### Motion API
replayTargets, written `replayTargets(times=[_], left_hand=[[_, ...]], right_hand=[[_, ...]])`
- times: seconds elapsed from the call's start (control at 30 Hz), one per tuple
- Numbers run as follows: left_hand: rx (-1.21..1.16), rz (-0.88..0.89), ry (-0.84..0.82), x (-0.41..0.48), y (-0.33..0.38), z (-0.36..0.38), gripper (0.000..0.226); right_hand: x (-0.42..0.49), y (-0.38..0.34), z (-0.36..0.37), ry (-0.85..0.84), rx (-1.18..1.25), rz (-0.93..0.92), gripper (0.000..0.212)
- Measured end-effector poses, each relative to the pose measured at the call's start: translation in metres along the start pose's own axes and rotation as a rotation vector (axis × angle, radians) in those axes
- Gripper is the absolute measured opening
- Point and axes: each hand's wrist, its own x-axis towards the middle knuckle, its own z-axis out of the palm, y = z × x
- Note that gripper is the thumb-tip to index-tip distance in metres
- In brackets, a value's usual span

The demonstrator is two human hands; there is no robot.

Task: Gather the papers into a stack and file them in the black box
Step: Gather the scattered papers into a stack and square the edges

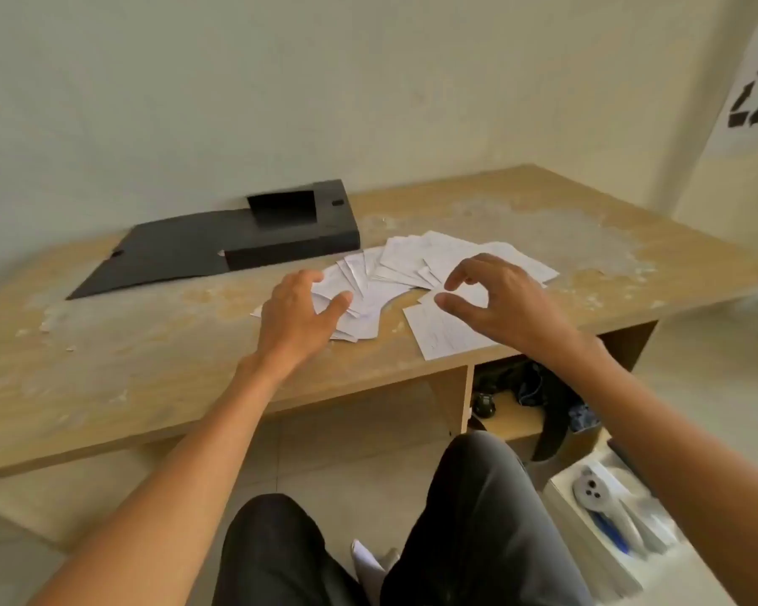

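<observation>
Several white papers [405, 262] lie fanned out and overlapping on the wooden desk [149, 365], near its front edge. The black box [298, 225] stands open behind them to the left, its flat lid [163, 260] spread toward the left. My left hand [298, 317] rests on the left end of the paper spread, fingers apart, holding nothing. My right hand [495, 299] hovers over the right end with fingers curled and apart, thumb near one sheet [438, 338] at the desk's edge.
The desk surface is worn and flaky. A wall runs right behind the box. Under the desk on the right a shelf [513, 422] holds dark items. A white box [609, 522] with tools sits on the floor at right. My knees [464, 496] are below.
</observation>
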Motion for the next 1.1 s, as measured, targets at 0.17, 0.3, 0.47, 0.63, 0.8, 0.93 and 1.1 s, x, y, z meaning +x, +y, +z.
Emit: replayTargets(times=[0.17,0.3,0.47,0.63,0.8,0.93,1.1], left_hand=[[0.156,-0.019,-0.084,0.019,-0.006,0.026,0.068],[0.154,-0.054,-0.139,0.028,-0.011,0.041,0.07],[0.16,-0.081,-0.183,0.037,-0.014,0.05,0.067],[0.173,-0.084,-0.193,0.041,-0.018,0.055,0.066],[0.168,-0.067,-0.186,0.041,-0.023,0.057,0.067],[0.16,-0.071,-0.188,0.041,-0.023,0.058,0.067],[0.152,-0.061,-0.199,0.039,-0.021,0.056,0.066]], right_hand=[[-0.008,0.02,0.027,-0.049,-0.108,0.156,0.049],[-0.007,0.033,0.037,-0.071,-0.16,0.263,0.053],[0.004,0.048,0.043,-0.077,-0.209,0.279,0.047],[0.025,0.06,0.04,-0.16,-0.237,0.309,0.041],[0.025,0.055,0.04,-0.061,-0.389,0.354,0.043],[0.027,0.054,0.044,-0.136,-0.389,0.403,0.045],[0.044,0.064,0.046,-0.154,-0.364,0.379,0.043]])
